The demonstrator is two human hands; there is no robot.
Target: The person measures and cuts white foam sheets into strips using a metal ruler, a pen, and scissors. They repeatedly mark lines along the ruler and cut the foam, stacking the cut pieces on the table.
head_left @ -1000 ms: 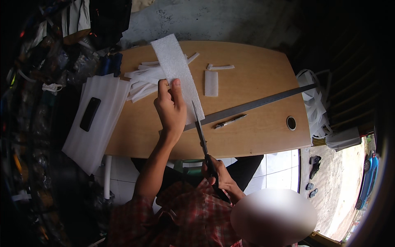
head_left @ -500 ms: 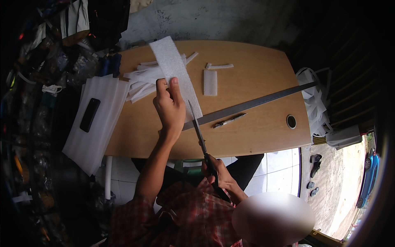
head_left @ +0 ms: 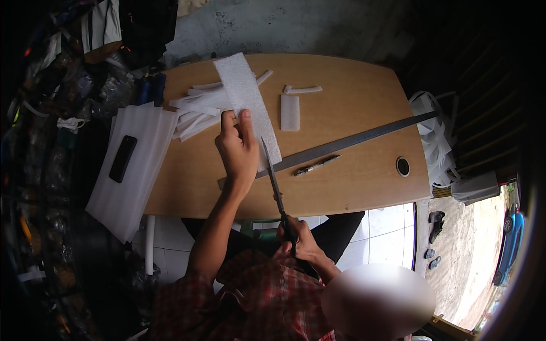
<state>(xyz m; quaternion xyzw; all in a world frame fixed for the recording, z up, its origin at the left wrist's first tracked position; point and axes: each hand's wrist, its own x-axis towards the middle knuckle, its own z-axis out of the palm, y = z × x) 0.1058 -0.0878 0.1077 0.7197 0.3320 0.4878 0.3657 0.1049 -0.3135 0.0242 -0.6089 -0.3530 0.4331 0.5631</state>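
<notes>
A flat strip of white foam sheet [head_left: 244,85] is pinched between the thumb and fingers of my left hand [head_left: 238,150], held up above the table at a slant. My right hand [head_left: 302,241], nearer my body, is wrapped around the black handles of a pair of scissors [head_left: 274,184]. The scissor blades point away from me and overlap the near end of the foam; how far they have cut in cannot be made out. Beneath them, a long grey metal ruler [head_left: 352,141] runs diagonally across the wooden table [head_left: 341,187]. Beside the ruler lies a pen [head_left: 317,165].
Loose white foam strips [head_left: 199,108] pile up behind my left hand. A small foam rectangle [head_left: 290,112] and a thin offcut [head_left: 304,90] lie farther back. At left, a phone [head_left: 122,159] rests on stacked foam sheets [head_left: 145,148]. More strips [head_left: 435,142] hang by the right edge.
My left hand and the foam strip have shifted slightly right and nearer to me. The scissor handles have come closer together in my right hand.
</notes>
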